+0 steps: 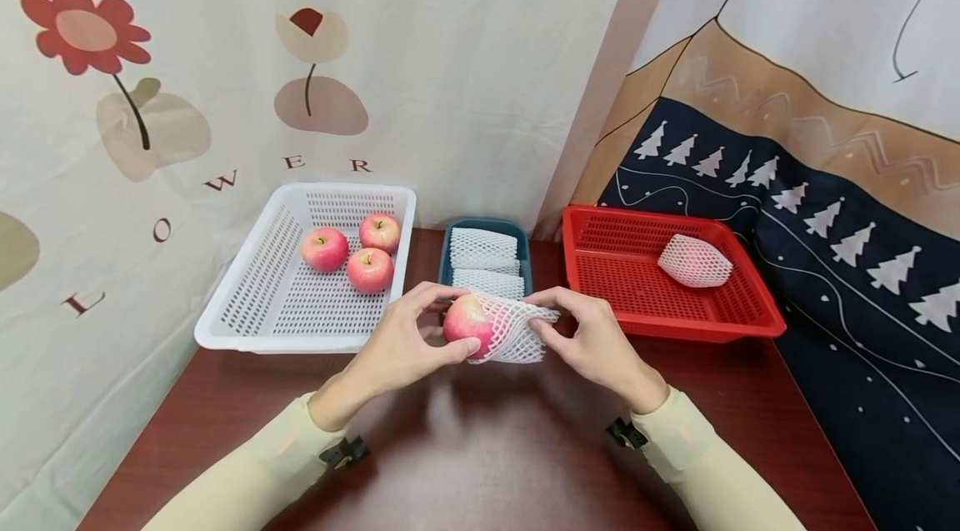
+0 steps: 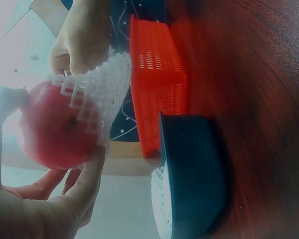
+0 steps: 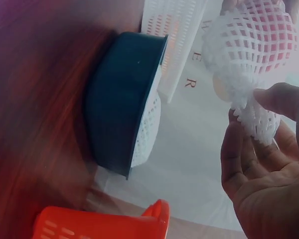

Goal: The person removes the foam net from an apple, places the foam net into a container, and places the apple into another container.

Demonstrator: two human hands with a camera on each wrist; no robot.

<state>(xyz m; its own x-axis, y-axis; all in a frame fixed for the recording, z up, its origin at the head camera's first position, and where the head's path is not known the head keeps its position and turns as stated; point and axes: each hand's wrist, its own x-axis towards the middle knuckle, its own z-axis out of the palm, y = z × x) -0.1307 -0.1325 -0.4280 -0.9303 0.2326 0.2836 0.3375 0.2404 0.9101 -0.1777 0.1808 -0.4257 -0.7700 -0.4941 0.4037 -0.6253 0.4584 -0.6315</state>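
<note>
A red apple (image 1: pixel 467 326) is held up above the table's middle, partly inside a white foam net sleeve (image 1: pixel 516 329). My left hand (image 1: pixel 408 337) grips the apple's bare side, thumb in front and fingers behind. The right hand (image 1: pixel 592 339) pinches the loose end of the net between thumb and fingers. In the left wrist view the net covers only one side of the apple (image 2: pixel 52 129). From the right wrist, the net (image 3: pixel 259 45) stretches over the apple and bunches at the thumb.
At the left a white basket (image 1: pixel 300 339) holds several apples (image 1: pixel 370 270). Behind the hands stands a dark teal bin (image 1: pixel 446 252) with folded foam nets (image 1: pixel 483 251). On the right, a red basket (image 1: pixel 607 285) contains one netted apple (image 1: pixel 694 261). A patterned curtain hangs behind.
</note>
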